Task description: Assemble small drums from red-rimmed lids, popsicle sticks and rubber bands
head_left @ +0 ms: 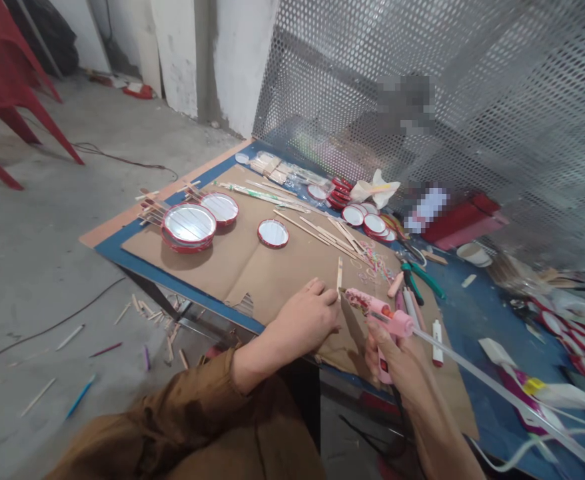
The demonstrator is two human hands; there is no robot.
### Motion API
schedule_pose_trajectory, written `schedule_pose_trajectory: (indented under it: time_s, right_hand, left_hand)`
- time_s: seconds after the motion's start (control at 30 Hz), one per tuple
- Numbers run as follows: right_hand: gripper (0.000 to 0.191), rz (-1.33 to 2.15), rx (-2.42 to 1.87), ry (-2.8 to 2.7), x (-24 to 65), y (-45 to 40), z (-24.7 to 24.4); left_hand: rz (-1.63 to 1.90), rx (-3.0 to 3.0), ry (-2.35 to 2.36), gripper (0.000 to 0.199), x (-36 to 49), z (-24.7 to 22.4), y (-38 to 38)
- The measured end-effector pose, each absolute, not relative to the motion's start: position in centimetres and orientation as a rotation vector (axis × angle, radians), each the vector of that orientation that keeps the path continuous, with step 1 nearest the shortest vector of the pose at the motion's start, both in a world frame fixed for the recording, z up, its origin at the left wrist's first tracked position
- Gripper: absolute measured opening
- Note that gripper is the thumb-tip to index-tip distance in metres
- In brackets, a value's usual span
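We count one glue gun [372, 308], right of the frame's centre, and our right hand [395, 353] holds it, the fingers wrapped around its handle. One long clear glue stick [492, 386] runs out of its back toward the lower right corner. Our left hand [315, 313] is narrow, the bent fingers together at the lower end of one stick [339, 275]; the fingertips are partly hidden, so we cannot tell whether they pinch it. The nozzle is right by that stick, and we cannot tell if the two touch.

Left of centre we count two discs with sticks fixed to them, a large one [188, 223] with another red rim under it, and a smaller one [220, 208] behind. One lone disc [273, 233] lies flat on the cardboard [245, 267]. More discs [353, 215] are heaped at the upper right of centre, overlapping too much for us to count, as are the thin sticks [301, 227] and coloured bands [372, 263].

Around these we see one pair of green pliers [425, 278] and one white marker [437, 340] right of the gun, the blue table [465, 340] beneath, mesh [322, 80] along the upper right, and one red chair [2, 80] upper left. The gun and our two hands block part of the cardboard.
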State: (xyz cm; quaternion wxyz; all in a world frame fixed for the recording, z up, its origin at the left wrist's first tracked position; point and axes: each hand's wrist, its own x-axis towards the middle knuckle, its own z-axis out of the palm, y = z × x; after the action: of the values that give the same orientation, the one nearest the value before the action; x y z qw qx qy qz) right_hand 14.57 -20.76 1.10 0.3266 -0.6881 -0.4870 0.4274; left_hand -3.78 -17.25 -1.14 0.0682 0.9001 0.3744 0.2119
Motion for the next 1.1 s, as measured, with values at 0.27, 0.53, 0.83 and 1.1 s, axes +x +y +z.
schedule_pose_trajectory:
  time_s: [0.27,0.53,0.83,1.1]
  right_hand:
    - [0.053,1.109,-1.799,-1.306,14.0,-21.0,1.8]
    - [0.050,1.181,-1.751,-1.315,14.6,-21.5,1.3]
    - [0.049,1.162,-1.751,-1.370,15.1,-22.0,1.0]
    - [0.048,1.121,-1.719,-1.408,15.3,-22.2,0.6]
  left_hand:
    - [0.673,2.703,1.129,0.025,-3.8,-1.2,-17.3]
    - [0.658,2.687,1.119,0.025,-3.7,-1.2,-17.3]
    - [0.662,2.681,1.115,0.027,-3.6,-1.5,-17.2]
    - [0.630,2.668,1.110,0.025,-3.6,-1.4,-17.1]
